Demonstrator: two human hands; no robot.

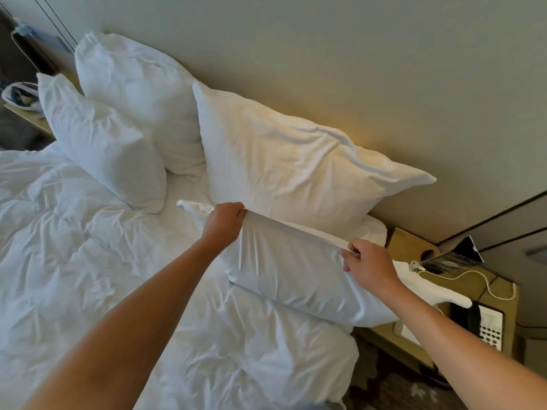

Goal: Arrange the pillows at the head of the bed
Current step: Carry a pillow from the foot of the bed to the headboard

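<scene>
Both hands pinch the upper edge of the front pillow (299, 279): the left hand (225, 221) bunches the cloth near its left corner, the right hand (370, 261) nips the seam further right. The pillow stands on the duvet (88, 261) at the near right, just in front of the large pillow (296, 173) leaning on the wall. This looks like the placing step; next it likely wants setting upright against that pillow. Its case is white, smooth and taut.
</scene>
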